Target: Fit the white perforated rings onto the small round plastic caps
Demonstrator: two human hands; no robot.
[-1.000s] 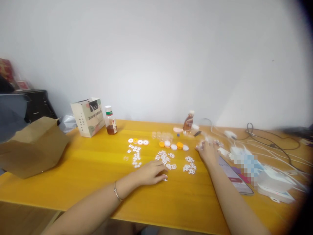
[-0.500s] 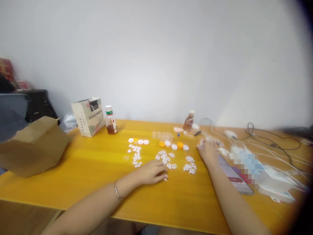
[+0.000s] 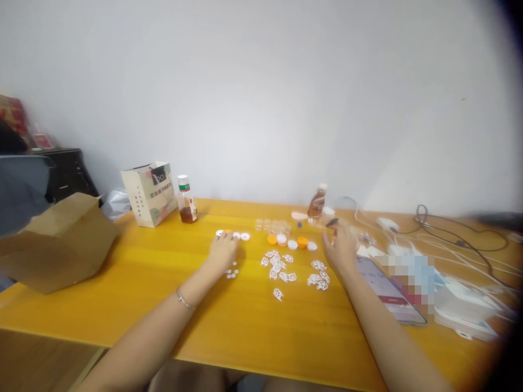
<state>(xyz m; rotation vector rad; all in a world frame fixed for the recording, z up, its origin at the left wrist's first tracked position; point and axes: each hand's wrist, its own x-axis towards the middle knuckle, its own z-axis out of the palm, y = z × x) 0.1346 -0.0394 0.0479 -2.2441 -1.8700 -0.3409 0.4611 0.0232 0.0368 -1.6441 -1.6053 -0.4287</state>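
Note:
My left hand [image 3: 223, 253] is palm down over the left group of small white parts and covers most of them. Its fingers are slightly apart beside a row of round discs [image 3: 244, 237], mostly white. A few white pieces [image 3: 231, 274] show below the palm. My right hand [image 3: 342, 246] has its thumb apart from its blurred fingers, close to a dark slim item [image 3: 332, 222] and some clear plastic. Between my hands lie a pile of white openwork plates [image 3: 276, 264], a second pile [image 3: 319, 275] and a lone white plate [image 3: 278, 294]. Behind them stand orange and white round pieces [image 3: 292, 245].
A phone [image 3: 388, 291] lies by my right forearm, with white cables and a tangled black cord [image 3: 423, 215] beyond. At the back stand a brown bottle [image 3: 316, 203], a jar [image 3: 187, 201] and a paper gift bag [image 3: 151, 196]. A brown paper bag [image 3: 69, 245] is at left.
My left hand has left the lone white plate, which now lies on the table, and moved left and away from me to the small parts. My right hand has shifted slightly left, its thumb lifted out.

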